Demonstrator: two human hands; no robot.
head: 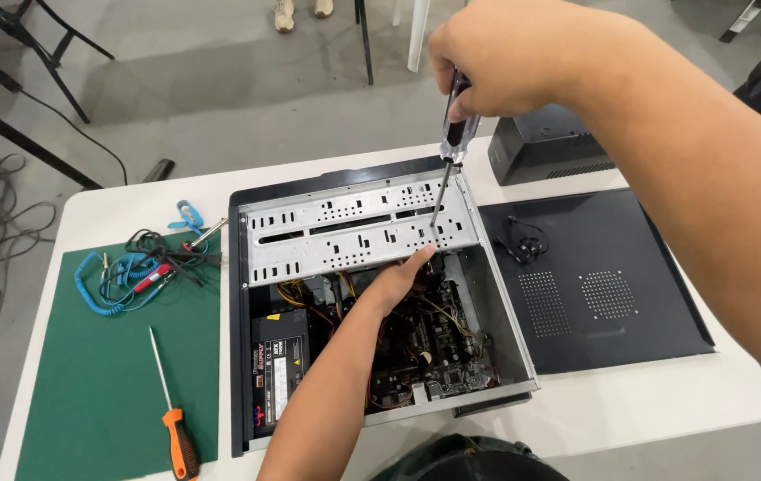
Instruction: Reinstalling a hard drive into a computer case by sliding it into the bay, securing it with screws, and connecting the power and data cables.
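My right hand (500,58) is clamped on the screwdriver (450,151) over the stiff metal bracket (354,233) across the open computer case (238,356), while my left hand (398,281) seemingly props its edge, fingers together.

drive bracket (354,230): bare perforated metal, matt | side panel (590,276): black matt metal | mat (113,374): green, matt

The bench (630,401) is white, with a dark green mat (104,392) on it. The drive bracket (354,232) is bare silver metal, punched with slots and small holes. The side panel (594,276) is black with two dotted vent patches. One screwdriver (175,419) has an orange handle; the coiled cable (118,281) is blue.
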